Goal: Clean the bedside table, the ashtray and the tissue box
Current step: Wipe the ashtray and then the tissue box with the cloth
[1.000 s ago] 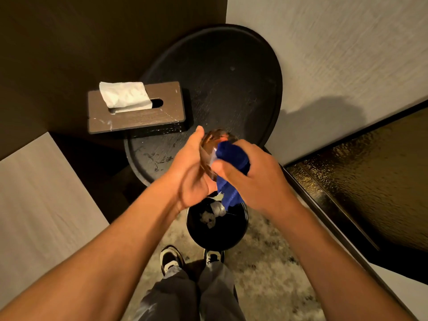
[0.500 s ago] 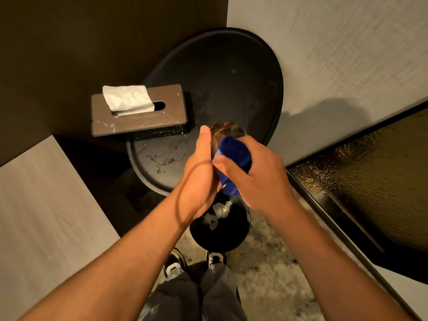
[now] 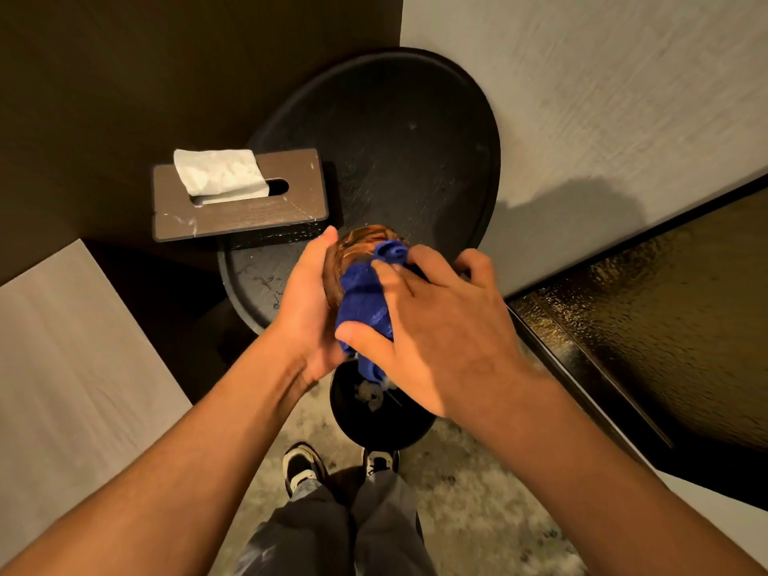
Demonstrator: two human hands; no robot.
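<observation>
My left hand (image 3: 307, 301) grips an amber glass ashtray (image 3: 357, 243), held in the air over the near rim of the round black bedside table (image 3: 407, 130). My right hand (image 3: 436, 326) presses a blue cloth (image 3: 363, 301) against the ashtray, with the cloth's tail hanging down. Most of the ashtray is hidden by the cloth and both hands. A brown tissue box (image 3: 245, 209) with a white tissue (image 3: 218, 174) sticking out sits on the table's left edge.
A round black waste bin (image 3: 374, 421) with crumpled paper inside stands on the floor below my hands, just ahead of my shoes (image 3: 301, 465). A pale wall runs behind the table; dark textured glass (image 3: 665, 326) is at right, a light panel (image 3: 62, 367) at left.
The blue cloth has been worked round the ashtray, with my right hand's fingers spreading over it. Both hands stayed above the bin.
</observation>
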